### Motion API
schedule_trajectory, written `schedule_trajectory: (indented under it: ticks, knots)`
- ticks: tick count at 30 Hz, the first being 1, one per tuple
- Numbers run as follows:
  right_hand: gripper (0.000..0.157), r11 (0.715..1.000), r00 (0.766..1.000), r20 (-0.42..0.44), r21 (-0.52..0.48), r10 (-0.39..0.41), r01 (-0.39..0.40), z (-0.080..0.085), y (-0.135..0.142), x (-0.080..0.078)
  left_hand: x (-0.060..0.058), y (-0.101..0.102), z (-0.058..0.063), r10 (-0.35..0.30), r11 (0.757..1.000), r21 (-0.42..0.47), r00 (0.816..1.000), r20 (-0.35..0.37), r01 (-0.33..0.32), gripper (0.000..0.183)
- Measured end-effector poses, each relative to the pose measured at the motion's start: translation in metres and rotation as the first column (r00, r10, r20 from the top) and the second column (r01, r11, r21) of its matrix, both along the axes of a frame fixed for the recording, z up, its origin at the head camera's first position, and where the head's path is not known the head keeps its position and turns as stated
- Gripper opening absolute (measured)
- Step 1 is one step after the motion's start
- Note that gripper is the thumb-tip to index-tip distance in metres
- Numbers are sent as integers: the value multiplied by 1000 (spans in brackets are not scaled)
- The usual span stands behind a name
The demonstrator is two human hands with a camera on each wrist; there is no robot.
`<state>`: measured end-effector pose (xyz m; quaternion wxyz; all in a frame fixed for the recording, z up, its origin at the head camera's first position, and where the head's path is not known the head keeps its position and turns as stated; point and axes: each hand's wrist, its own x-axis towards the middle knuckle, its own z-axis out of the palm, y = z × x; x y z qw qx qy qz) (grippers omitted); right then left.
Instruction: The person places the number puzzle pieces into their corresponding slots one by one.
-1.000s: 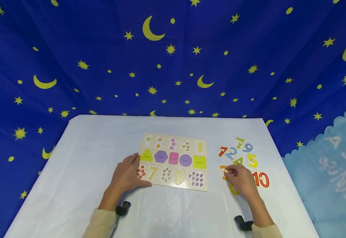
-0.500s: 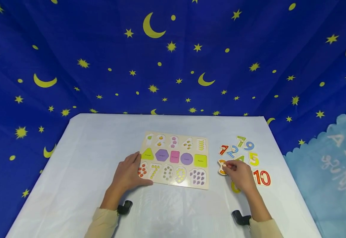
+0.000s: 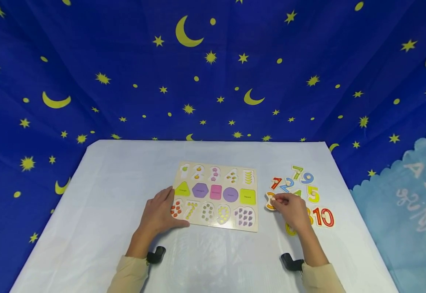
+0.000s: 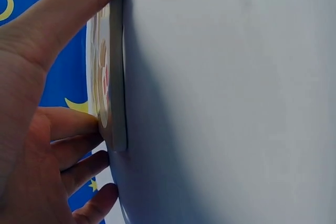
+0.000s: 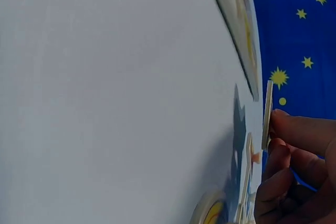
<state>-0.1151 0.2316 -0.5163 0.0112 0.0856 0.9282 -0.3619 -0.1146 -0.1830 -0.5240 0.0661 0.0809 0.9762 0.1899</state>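
Note:
In the head view, my right hand (image 3: 293, 209) pinches an orange number 3 puzzle piece (image 3: 269, 204) by its knob. The right wrist view shows this piece (image 5: 267, 116) edge-on, lifted above the table with a shadow beneath. My left hand (image 3: 159, 211) rests at the lower left corner of the wooden puzzle board (image 3: 213, 207), its thumb along the near edge and its fingers along the left side. In the left wrist view, fingertips touch the board's edge (image 4: 118, 82). Fruit pictures fill the board's number recesses, with coloured shapes across its middle row.
Right of the board lie several number pieces, including a green 7 (image 3: 297, 171), a blue 9 (image 3: 307, 178), a yellow 5 (image 3: 312, 194) and a red 10 (image 3: 323, 217). My right hand partly covers others. A starry blue cloth (image 3: 213, 81) stands behind the white table (image 3: 132, 162).
My right hand has lifted the number 3 piece from among the others and moved it slightly left, toward the board. The left hand has stayed at the board's corner.

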Motion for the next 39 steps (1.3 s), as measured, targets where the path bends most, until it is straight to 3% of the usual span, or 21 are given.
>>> schedule_trajectory:
  ticks: [24, 39]
  knots:
    - [20, 999, 998, -55, -33, 5, -7, 3, -19, -24, -2, 0, 0, 24, 999, 22, 999, 46, -25, 131]
    - [23, 996, 993, -95, -33, 76, -79, 0, -36, -35, -1, 0, 1, 21, 999, 31, 999, 37, -22, 130]
